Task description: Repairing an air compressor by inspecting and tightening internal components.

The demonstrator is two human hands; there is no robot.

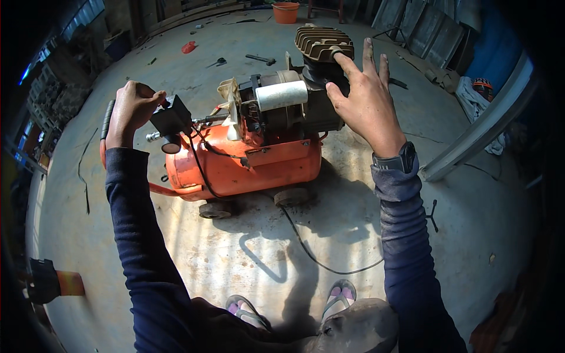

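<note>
An orange air compressor (265, 167) stands on wheels before me, a dark cable trailing from it. My left hand (132, 112) pinches the red knob (163, 102) on the black switch box (172, 117); a small round gauge hangs below the box. My right hand (368, 103) has its fingers spread, index fingertip on the fitting of the finned metal pump head (321, 41), which tops the motor. A white cylinder (281, 94) and pale fan blades (229, 109) sit on the motor between my hands.
Loose tools (259, 59), an orange bucket (285, 13) and a red scrap (188, 48) lie farther back. A metal post (438, 165) and cross wrench (433, 215) are at right, a black-and-orange object (67, 282) at lower left. My sandalled feet (338, 299) are below.
</note>
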